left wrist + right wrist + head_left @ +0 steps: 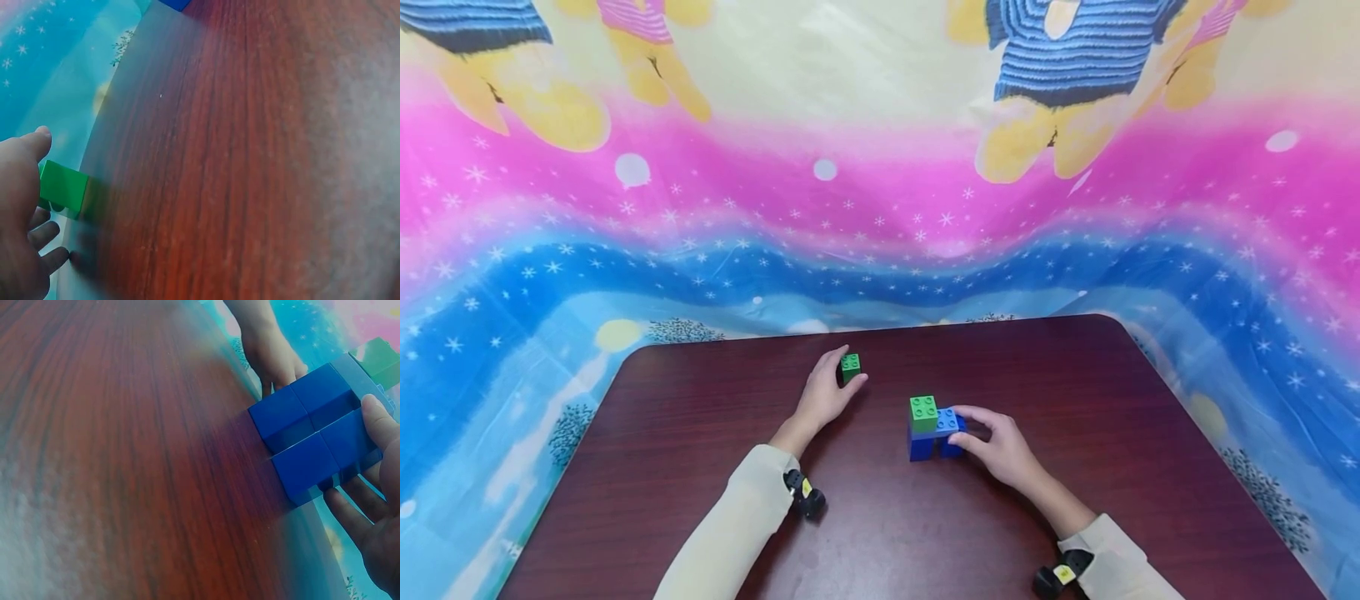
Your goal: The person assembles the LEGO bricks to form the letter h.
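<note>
My left hand (824, 392) reaches round a loose green toy block (851, 367) that stands on the table, its thumb and fingers spread on either side. In the left wrist view the thumb points away from this green block (64, 189). With the thumb and fingers of my right hand (1003, 446) I hold the right side of a small block structure. It has two dark blue columns (312, 434) side by side, a lighter blue block (947, 421) across the top and a green block (923, 412) on the upper left.
The dark red-brown table (700, 433) has rounded far corners. A patterned cloth (880, 217) with snowflakes and cartoon figures hangs behind it and along its sides. Each wrist carries a small black camera, on the left (805, 495) and on the right (1063, 574).
</note>
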A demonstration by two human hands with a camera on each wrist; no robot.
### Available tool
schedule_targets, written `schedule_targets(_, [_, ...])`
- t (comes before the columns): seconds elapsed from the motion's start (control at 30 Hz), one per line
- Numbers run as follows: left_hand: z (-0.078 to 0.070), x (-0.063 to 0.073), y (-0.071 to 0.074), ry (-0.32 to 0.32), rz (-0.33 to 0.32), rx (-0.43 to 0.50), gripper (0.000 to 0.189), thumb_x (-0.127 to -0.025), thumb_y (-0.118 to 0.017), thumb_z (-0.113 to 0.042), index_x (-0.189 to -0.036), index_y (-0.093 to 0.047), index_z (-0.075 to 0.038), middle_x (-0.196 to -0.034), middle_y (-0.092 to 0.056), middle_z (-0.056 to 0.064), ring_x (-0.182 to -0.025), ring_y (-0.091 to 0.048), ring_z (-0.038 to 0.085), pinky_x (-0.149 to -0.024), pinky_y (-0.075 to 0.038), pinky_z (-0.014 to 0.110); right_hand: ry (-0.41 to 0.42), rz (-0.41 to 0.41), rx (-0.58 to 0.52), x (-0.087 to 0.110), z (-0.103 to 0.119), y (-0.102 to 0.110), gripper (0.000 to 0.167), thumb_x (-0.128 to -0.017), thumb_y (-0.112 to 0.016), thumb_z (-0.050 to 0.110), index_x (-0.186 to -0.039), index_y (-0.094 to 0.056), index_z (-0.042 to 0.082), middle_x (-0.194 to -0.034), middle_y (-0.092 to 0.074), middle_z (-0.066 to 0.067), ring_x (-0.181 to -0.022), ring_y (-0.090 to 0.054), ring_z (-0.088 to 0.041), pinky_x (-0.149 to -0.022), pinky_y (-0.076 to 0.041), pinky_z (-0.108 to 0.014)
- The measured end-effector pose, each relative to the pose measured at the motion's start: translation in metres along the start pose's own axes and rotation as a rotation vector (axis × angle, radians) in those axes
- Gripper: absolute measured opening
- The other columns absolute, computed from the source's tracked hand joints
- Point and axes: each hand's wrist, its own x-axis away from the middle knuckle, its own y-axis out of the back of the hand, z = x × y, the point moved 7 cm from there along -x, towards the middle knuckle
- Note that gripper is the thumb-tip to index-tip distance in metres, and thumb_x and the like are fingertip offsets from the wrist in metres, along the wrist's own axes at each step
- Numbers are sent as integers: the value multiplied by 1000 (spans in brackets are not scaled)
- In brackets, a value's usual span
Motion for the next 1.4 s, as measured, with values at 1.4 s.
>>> schedule_targets(1.4, [1,-1,9,8,-28,53,39,-98,-71,-22,-134,-63,-7,-131,-63,14,-114,-61,28,-93,-52,46,8,-10,1,1,3,0,45,-91,-78,21,-133,-66,7,-124,-69,-13,-103,-69,-24,-87,-59,-38])
